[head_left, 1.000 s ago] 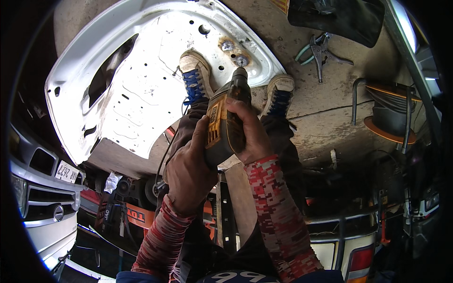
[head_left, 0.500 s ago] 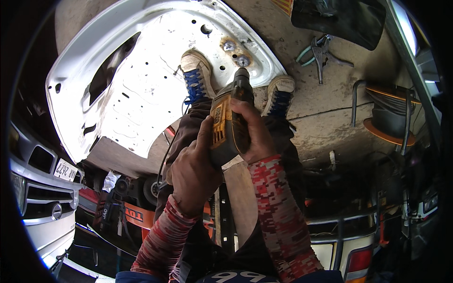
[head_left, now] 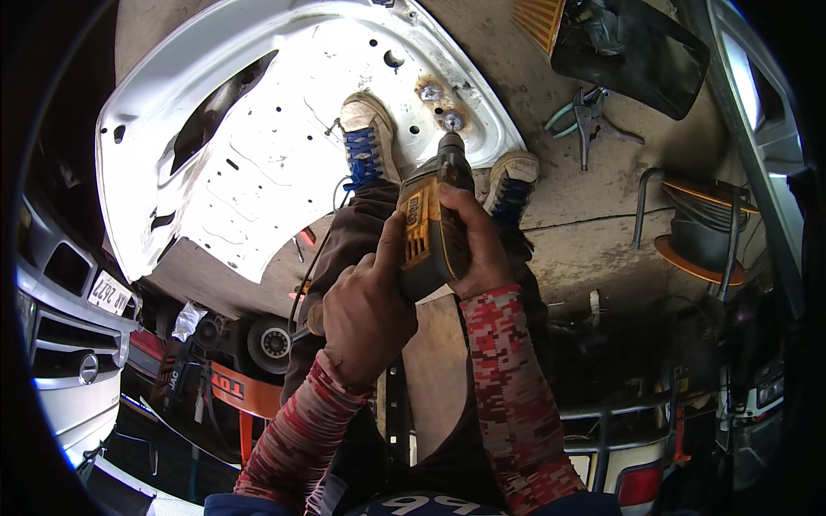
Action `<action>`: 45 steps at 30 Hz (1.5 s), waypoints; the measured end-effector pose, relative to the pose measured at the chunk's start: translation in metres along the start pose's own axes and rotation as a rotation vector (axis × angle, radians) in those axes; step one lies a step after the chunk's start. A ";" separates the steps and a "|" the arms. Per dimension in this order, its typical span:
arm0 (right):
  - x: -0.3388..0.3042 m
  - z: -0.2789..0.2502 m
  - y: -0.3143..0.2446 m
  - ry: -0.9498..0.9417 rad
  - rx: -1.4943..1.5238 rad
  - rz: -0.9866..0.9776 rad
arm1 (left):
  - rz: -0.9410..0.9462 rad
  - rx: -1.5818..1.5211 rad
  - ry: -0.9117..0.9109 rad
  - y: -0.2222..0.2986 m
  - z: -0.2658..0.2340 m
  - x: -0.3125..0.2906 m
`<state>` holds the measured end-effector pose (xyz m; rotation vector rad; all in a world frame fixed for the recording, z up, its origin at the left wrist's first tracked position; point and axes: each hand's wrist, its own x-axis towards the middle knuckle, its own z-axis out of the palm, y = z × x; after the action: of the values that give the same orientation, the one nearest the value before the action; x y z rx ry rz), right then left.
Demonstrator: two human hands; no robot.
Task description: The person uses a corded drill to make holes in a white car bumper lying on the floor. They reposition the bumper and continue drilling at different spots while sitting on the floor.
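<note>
A yellow and black power drill points away from me, its chuck at the far end. My right hand is closed round its right side, thumb on top of the body. My left hand is closed at the rear left, its index finger laid along the yellow casing; a knob-like handle end shows beside it. The bit meets or nearly meets a bare, scorched metal spot on a white car body panel. My left shoe rests on the panel, and my right shoe stands at its edge.
Locking pliers lie on the concrete floor to the right, near a dark bin-like container. An orange-rimmed cable reel stands farther right. A vehicle's front grille is at the left. A dark cable runs beside my left leg.
The whole view has shifted slightly, so the panel and floor items sit a little lower. Both hands keep their hold on the drill, which stays at the same scorched spot.
</note>
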<state>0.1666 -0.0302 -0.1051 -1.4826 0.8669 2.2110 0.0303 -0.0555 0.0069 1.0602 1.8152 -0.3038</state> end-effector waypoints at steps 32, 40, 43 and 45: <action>0.010 -0.009 0.003 -0.032 0.040 -0.042 | -0.032 -0.008 -0.014 0.015 -0.004 0.008; 0.011 -0.008 0.004 -0.012 0.042 -0.054 | 0.030 -0.006 0.039 0.009 -0.001 0.008; 0.012 -0.007 0.004 -0.012 0.035 -0.063 | 0.048 -0.014 0.052 0.009 0.000 0.008; 0.012 -0.007 0.003 -0.005 0.024 -0.053 | 0.027 -0.005 0.024 0.008 -0.001 0.007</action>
<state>0.1653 -0.0372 -0.1169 -1.4707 0.8403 2.1585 0.0352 -0.0463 0.0031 1.0883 1.8211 -0.2714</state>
